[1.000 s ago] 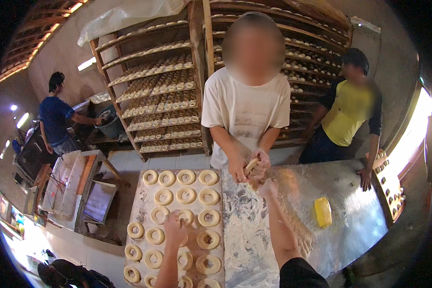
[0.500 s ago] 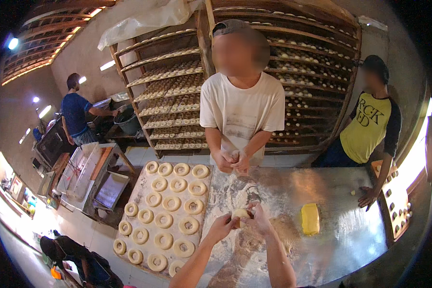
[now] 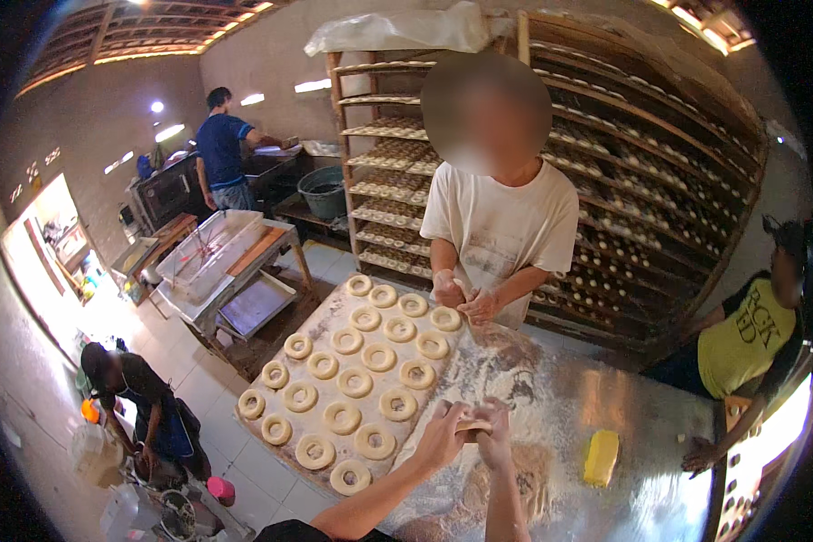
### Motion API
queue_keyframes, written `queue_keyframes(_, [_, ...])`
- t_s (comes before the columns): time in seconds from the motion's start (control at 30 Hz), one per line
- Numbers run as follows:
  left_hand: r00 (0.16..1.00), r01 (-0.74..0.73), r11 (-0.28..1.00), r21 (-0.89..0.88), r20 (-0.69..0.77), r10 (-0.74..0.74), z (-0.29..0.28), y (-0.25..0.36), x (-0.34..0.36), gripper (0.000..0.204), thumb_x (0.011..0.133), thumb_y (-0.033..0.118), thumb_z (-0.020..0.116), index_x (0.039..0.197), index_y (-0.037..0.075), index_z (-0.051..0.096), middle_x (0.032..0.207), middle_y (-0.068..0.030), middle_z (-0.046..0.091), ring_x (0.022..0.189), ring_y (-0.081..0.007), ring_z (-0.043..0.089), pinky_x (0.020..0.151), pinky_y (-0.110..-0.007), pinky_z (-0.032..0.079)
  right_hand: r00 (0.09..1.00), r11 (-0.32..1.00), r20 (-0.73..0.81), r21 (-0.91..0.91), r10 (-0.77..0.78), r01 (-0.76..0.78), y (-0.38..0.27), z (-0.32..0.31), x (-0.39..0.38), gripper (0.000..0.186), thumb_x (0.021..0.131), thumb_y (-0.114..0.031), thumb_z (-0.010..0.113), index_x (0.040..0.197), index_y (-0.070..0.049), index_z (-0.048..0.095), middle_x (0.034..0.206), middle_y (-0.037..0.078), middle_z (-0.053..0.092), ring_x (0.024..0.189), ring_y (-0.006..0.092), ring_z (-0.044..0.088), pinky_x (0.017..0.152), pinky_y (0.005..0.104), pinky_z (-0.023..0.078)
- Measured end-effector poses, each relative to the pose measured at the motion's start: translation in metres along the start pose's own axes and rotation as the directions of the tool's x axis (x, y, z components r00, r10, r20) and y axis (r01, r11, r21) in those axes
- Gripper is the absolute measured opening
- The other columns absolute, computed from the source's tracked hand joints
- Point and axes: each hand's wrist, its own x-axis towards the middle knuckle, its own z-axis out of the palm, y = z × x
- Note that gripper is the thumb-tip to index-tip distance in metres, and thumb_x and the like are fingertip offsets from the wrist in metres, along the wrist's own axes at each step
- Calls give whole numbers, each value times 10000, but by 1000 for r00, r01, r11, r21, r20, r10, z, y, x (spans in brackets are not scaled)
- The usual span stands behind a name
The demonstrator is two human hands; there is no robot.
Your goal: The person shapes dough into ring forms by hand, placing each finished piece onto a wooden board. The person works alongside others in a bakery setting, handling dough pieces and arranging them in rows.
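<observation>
Above the floured metal table, a small piece of ring-shaped dough is pinched between my two hands. My left hand has its fingers closed on the near-left side of it, and my right hand grips the other side. Part of the dough is hidden behind my fingers. To the left of my hands lies a floured board with rows of pale dough rings. A yellow block rests on the table to the right.
Across the table, a person in a white shirt works something between floured hands. A person in a yellow shirt leans at the right end, beside a tray. Racks of dough trays stand behind. Two more people are on the left.
The view has swung left, so everything sits further right in it. My hands stay together on the dough, which now shows edge-on. The person opposite has parted their hands slightly.
</observation>
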Motion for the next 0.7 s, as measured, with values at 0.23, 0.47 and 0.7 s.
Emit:
queue_keyframes(0.23, [979, 202, 355, -913, 180, -94, -50, -63, -12, 467, 874, -34, 459, 1323, 96, 456, 1060, -96, 587, 1042, -199, 616, 854, -345, 508, 918, 789, 36, 499, 395, -359, -15, 61, 2, 443, 855, -150, 636, 1273, -81, 507, 880, 43, 606, 645, 131, 550, 604, 232, 441])
queue_keyframes(0.47, [986, 140, 947, -290, -45, -160, -160, -127, 2, 339, 1055, 343, 401, 1217, 57, 481, 677, -187, 608, 533, -337, 636, 503, -449, 513, 937, 858, 139, 378, 319, -348, -2, 205, 32, 502, 1029, -467, 469, 1383, -111, 455, 1024, 48, 627, 889, 127, 585, 792, 248, 479])
queue_keyframes(0.7, [968, 249, 920, -301, 86, -234, -235, -188, 16, 230, 1040, 276, 444, 1060, 79, 562, 748, -171, 653, 675, -353, 668, 604, -444, 498, 993, 895, 106, 437, 50, -92, -1, 312, 65, 658, 987, -641, 402, 1349, -93, 432, 1130, 105, 623, 950, 213, 646, 762, 349, 564])
